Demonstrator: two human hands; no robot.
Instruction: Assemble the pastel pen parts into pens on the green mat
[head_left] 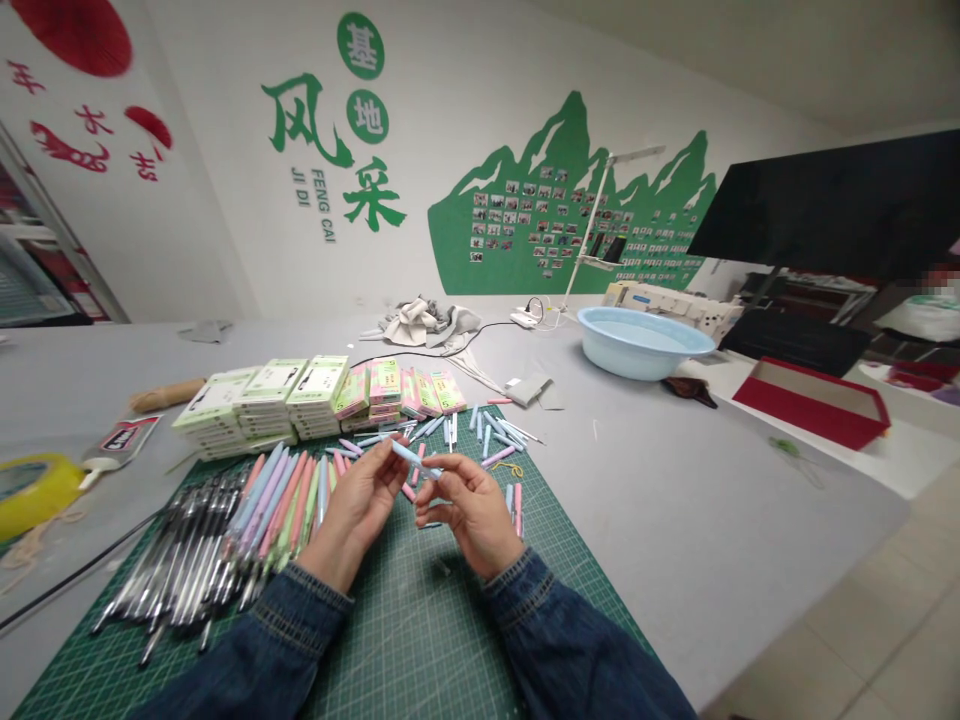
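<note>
My left hand (358,507) and my right hand (471,512) are raised together over a green cutting mat (420,620). Between their fingertips they hold a light blue pen part (409,456), which slants from upper left to lower right. To the left of my left hand lies a row of pastel pen barrels (281,500) and, further left, black pen refills (180,560). Loose blue and pink caps (491,435) are scattered beyond my hands. Denim sleeves cover both forearms.
Stacks of green and pink boxes (300,395) stand behind the mat on the grey table (675,500). A light blue basin (641,342) and a red box (814,400) are at the right. A yellow tape roll (34,490) sits at the left edge.
</note>
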